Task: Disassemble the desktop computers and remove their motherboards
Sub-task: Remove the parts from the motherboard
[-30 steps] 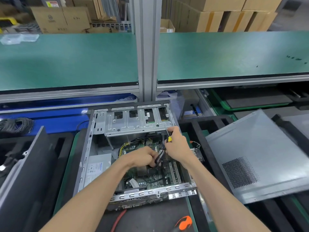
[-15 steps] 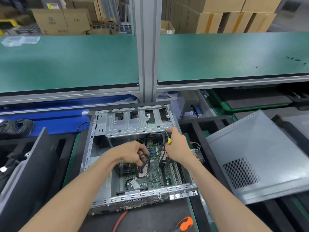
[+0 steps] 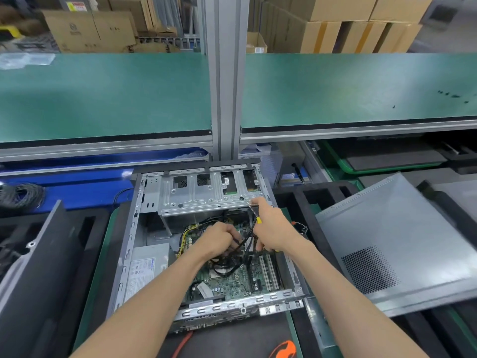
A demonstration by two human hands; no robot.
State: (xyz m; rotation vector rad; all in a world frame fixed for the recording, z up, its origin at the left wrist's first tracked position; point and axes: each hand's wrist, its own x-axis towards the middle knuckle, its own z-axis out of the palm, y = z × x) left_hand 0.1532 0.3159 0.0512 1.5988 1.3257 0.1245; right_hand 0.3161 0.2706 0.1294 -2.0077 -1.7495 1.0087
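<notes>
In the lower centre of the frame the green circuit-covered motherboard (image 3: 232, 277) lies flat in the open grey metal computer case (image 3: 124, 257), directly below both our hands, long axis running toward us. Our left hand (image 3: 216, 240) grips the black cables (image 3: 242, 245); our right hand (image 3: 273, 232), just beside it, holds a yellow-handled screwdriver (image 3: 254, 211).

Open grey desktop case (image 3: 144, 244) flat on bench, green motherboard (image 3: 232, 280) inside (cables across it).
</notes>
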